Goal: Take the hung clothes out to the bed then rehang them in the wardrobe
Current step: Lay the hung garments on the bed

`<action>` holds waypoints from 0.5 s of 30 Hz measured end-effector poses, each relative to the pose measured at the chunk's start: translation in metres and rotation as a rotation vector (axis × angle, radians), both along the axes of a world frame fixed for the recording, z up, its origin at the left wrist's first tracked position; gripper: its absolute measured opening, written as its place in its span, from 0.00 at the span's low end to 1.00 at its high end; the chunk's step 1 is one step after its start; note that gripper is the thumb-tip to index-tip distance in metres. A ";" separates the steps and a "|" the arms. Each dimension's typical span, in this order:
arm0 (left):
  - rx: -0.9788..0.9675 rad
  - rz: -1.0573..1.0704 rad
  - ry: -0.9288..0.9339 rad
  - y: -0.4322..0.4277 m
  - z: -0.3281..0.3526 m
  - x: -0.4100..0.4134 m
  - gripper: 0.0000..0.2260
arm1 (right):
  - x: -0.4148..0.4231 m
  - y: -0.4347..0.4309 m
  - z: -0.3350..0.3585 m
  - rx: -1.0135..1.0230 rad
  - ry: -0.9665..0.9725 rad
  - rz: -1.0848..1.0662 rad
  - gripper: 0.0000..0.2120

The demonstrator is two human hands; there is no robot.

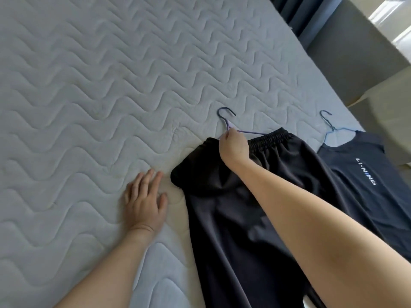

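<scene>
On the bed (111,85), whose pale quilted cover is stitched in wavy lines, a pair of black trousers (222,207) lies flat with the elastic waistband at the far end and the legs running toward the near edge of the view. The trousers are on a purple hanger (228,125), whose dark hook rests on the cover just beyond the waistband. The right hand (233,150) reaches across the trousers from the near right. Its grip is closed, with the fingertips pinching the hanger at the neck, where the wire arms meet below the hook. The left hand (144,203) lies palm down on the cover just left of the trousers. Its grip is open, the fingers are straight and slightly spread, and it has hold of nothing; its fingertips point toward the far side, close to the waistband's left corner but apart from the fabric. To the right of the trousers lies a navy T-shirt (355,185) with white lettering on its chest. Its edge is tucked beneath them, and it sits near the bed's right edge on a blue hanger (331,127), whose hook also points to the far side. A dark blue curtain (295,12) hangs at the far right, beyond the bed.
</scene>
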State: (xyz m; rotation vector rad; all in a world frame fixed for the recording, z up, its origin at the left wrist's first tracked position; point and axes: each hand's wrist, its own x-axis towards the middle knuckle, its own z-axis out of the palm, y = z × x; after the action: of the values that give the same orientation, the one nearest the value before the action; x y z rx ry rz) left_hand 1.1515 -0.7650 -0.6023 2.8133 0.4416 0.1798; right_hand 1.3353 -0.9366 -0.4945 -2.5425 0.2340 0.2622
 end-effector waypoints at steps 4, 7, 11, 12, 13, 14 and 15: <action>-0.168 -0.031 0.186 0.008 0.036 0.001 0.27 | -0.076 -0.017 0.054 0.538 -0.029 -0.159 0.11; -0.493 0.151 0.189 0.006 0.116 -0.025 0.16 | -0.147 -0.042 0.104 0.737 0.021 -0.160 0.12; -0.716 0.128 0.037 -0.021 0.227 -0.136 0.17 | -0.278 -0.090 0.175 0.785 0.040 -0.146 0.13; -0.786 0.134 0.055 -0.031 0.252 -0.169 0.18 | -0.313 -0.104 0.193 0.765 0.065 -0.136 0.13; -0.850 0.150 0.077 -0.044 0.275 -0.205 0.17 | -0.347 -0.118 0.210 0.747 0.100 -0.121 0.13; -0.907 0.182 0.101 -0.057 0.296 -0.241 0.16 | -0.382 -0.132 0.225 0.727 0.140 -0.100 0.13; -0.958 0.220 0.123 -0.070 0.313 -0.277 0.15 | -0.413 -0.148 0.239 0.713 0.173 -0.076 0.13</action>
State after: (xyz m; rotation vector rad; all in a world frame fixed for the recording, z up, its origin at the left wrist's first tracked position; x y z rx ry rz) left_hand 0.8741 -0.8351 -0.2898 1.8396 0.6481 -0.1371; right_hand 0.9222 -1.0845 -0.2556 -1.8043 0.2477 0.4461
